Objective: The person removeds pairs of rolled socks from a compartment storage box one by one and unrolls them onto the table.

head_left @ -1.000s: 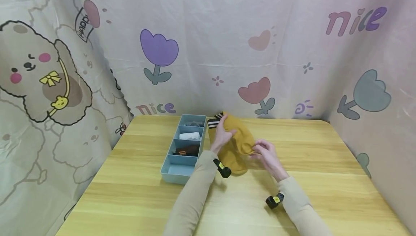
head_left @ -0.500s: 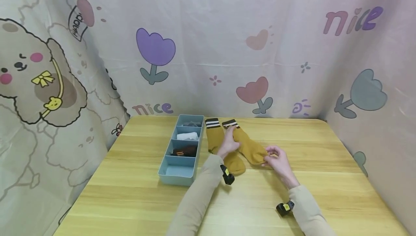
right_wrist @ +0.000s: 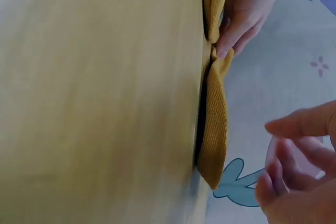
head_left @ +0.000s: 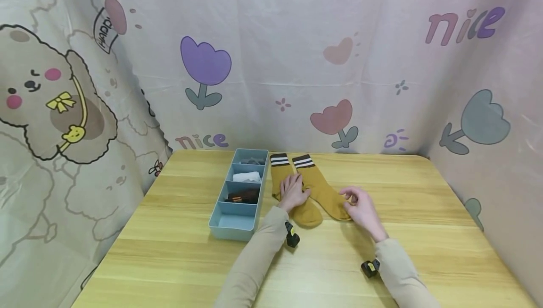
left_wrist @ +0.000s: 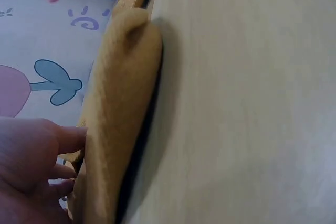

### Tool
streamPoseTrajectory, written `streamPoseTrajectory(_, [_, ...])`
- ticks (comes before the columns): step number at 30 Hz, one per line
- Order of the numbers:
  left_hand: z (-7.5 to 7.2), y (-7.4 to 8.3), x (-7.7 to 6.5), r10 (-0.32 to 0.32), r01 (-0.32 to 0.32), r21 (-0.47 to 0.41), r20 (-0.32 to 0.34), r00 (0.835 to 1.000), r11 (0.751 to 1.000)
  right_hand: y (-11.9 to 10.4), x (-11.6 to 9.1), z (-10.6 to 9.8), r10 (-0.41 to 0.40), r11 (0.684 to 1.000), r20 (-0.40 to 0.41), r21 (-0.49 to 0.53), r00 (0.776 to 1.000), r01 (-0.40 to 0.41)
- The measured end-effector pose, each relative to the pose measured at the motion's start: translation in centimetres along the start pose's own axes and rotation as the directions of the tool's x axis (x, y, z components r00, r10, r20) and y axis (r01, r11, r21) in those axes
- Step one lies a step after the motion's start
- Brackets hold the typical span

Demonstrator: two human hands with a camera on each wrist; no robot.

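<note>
Two mustard-yellow socks lie side by side on the wooden table, with dark-and-white striped cuffs towards the back. My left hand (head_left: 293,194) rests on the left sock (head_left: 308,215), covering its middle part. The left wrist view shows that hand's thumb (left_wrist: 71,139) touching the sock's side; some of the other fingers are partly hidden behind it. The right sock (head_left: 319,186) lies flat and slanted, its toe towards the right. Over that toe hovers my right hand (head_left: 360,208), fingers loosely bent. In the right wrist view nothing is between these fingers (right_wrist: 296,124).
Left of the socks stands a blue-grey divided box (head_left: 232,235). Its compartments hold a greyish item (head_left: 252,161), a white cloth-like item (head_left: 247,177) and a dark brown item (head_left: 243,196); the front compartment shows its bare bottom. A printed curtain (head_left: 271,86) hangs behind the table.
The right sock was pulled rightwards off the left one and laid flat beside it. My right hand has let go of its toe. My left hand has moved from the right sock onto the left one.
</note>
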State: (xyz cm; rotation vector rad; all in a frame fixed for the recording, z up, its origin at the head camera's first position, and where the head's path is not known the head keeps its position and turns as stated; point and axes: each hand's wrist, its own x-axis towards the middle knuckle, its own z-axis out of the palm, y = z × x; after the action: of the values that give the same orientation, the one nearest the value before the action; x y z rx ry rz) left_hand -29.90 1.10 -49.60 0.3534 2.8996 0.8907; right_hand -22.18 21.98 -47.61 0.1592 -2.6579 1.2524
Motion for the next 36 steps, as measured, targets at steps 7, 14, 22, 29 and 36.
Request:
streamPoseTrajectory(7, [-0.6, -0.8, 0.5, 0.004, -0.008, 0.043, 0.081, 0.997, 0.999, 0.4, 0.3, 0.9, -0.055, 0.998, 0.290, 0.033, 0.955, 0.048])
streamPoseTrajectory(14, [-0.7, -1.0, 0.9, 0.132, -0.131, 0.103, 0.004, 0.991, 0.986, 0.4, 0.5, 1.3, -0.108, 0.993, 0.365, 0.077, 0.925, 0.085])
streamPoseTrajectory(22, [-0.3, -1.0, 1.1, 0.110, -0.114, 0.105, 0.043, 0.993, 0.988, 0.4, 0.5, 1.2, -0.055, 0.992, 0.403, 0.124, 0.914, 0.005])
streamPoseTrajectory(29, [-0.9, -1.5, 1.4, 0.104, -0.116, 0.095, 0.121, 0.987, 0.989, 0.9, 0.7, 0.6, -0.053, 0.978, 0.420, 0.207, 0.906, -0.039])
streamPoseTrajectory(36, [-1.5, -1.8, 1.7, 0.133, -0.149, 0.088, 0.159, 0.978, 0.985, 1.5, 1.1, 0.3, -0.123, 0.977, 0.451, 0.210, 0.884, 0.029])
